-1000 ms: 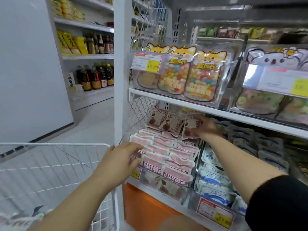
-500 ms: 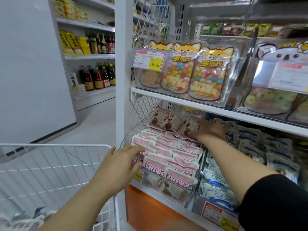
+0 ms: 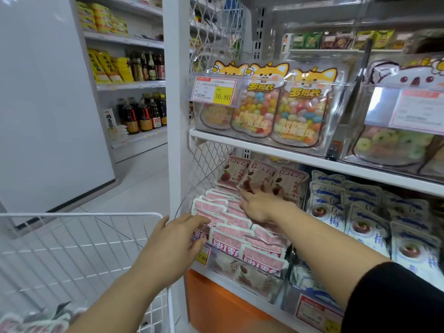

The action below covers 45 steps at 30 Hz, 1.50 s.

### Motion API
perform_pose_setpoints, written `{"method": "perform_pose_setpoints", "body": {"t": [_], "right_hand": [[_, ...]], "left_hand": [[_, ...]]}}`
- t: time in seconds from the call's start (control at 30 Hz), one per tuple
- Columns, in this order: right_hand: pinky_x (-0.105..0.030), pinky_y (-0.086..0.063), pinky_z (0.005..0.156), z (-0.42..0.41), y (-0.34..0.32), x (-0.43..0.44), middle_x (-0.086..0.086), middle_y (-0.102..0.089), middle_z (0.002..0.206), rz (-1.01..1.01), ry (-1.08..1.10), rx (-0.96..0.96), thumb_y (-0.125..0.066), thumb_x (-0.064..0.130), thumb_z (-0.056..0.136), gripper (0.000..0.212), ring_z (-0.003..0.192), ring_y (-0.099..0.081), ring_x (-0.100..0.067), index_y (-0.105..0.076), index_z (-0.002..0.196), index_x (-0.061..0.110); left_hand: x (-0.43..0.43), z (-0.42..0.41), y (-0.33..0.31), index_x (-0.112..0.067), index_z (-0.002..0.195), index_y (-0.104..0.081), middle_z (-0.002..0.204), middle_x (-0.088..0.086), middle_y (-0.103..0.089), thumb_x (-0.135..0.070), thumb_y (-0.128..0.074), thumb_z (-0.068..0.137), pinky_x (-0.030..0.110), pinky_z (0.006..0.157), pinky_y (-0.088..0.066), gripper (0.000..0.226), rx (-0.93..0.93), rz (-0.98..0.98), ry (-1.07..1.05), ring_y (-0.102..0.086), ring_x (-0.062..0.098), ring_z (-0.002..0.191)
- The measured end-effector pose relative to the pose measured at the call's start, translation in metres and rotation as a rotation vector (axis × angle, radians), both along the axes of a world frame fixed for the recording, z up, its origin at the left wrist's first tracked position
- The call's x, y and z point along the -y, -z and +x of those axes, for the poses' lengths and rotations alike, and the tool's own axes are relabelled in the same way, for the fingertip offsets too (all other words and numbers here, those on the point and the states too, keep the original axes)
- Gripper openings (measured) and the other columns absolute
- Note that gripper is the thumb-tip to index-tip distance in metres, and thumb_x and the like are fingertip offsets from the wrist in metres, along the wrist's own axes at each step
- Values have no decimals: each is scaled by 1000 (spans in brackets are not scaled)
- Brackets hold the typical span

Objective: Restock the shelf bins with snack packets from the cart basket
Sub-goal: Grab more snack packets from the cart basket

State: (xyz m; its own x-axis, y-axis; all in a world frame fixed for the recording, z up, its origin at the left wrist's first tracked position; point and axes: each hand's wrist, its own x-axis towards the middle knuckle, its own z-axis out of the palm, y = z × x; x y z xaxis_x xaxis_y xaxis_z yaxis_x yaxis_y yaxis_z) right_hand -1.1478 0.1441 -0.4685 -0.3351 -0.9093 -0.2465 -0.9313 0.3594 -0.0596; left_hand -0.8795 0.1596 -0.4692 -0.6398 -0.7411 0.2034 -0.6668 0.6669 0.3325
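Note:
Rows of pink snack packets [image 3: 236, 236] fill a clear shelf bin [image 3: 240, 275] on the lower shelf, and three more pink packets [image 3: 258, 179] stand upright at its back. My right hand [image 3: 260, 204] lies flat on the packets in the middle of the bin, fingers spread, holding nothing. My left hand [image 3: 177, 243] rests open against the bin's front left corner, fingertips touching the front packets. At the lower left stands the white wire cart basket [image 3: 79, 239], with a few pink packets [image 3: 28, 323] in its bottom corner.
A neighbouring bin with blue-and-white packets [image 3: 365, 217] sits to the right. Clear bins of candy bags [image 3: 276, 109] stand on the shelf above. A white shelf upright [image 3: 176, 116] rises between cart and bin. Bottles [image 3: 144, 114] line a far aisle shelf.
My right hand has come forward and left from the upright packets at the back and now presses on the middle rows. My left hand has stayed at the bin's front corner.

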Motion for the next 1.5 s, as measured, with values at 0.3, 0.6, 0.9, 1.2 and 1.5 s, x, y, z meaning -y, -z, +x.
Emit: {"method": "perform_pose_setpoints", "body": {"t": [0.3, 0.6, 0.9, 1.2, 1.5], "right_hand": [[-68, 5, 115, -10, 5, -1, 11, 13, 165, 4, 27, 8, -14, 65, 96, 61, 151, 14, -36, -4, 154, 47], [-55, -22, 116, 45, -42, -40, 3, -19, 164, -184, -196, 4, -34, 55, 100, 63, 148, -23, -29, -16, 157, 33], [-34, -53, 86, 205, -32, -28, 20, -68, 107, -473, -619, 410, -60, 45, 90, 31, 94, -64, -7, -63, 120, 37], [-28, -49, 87, 255, 10, 7, 20, -63, 112, -145, -707, 475, -59, 46, 93, 33, 95, -59, -4, -60, 126, 38], [-30, -49, 93, 251, 23, 9, 15, -60, 119, 33, -710, 502, -62, 48, 91, 41, 98, -58, -7, -55, 130, 38]], "left_hand": [[1, -1, 3, -47, 137, -42, 137, -26, -48, -41, -49, 99, 38, 123, -8, 39, 8, 9, 7, -43, -2, 129], [7, 20, -18, -39, 133, -53, 127, -18, -58, -34, -57, 95, 38, 107, -40, 38, -72, 28, -16, -56, 5, 114], [23, 174, -24, -32, 116, -64, 100, -15, -65, -35, -59, 94, 34, 89, -53, 23, 223, 200, -361, -65, 10, 96], [29, 230, 13, -26, 141, -47, 137, 0, -54, -33, -60, 96, 39, 99, -46, 48, 827, 315, -308, -53, 23, 125], [59, 221, 60, -19, 141, -43, 129, 5, -56, -42, -82, 75, 43, 96, -49, 80, 1118, 353, -152, -55, 27, 118]]}}
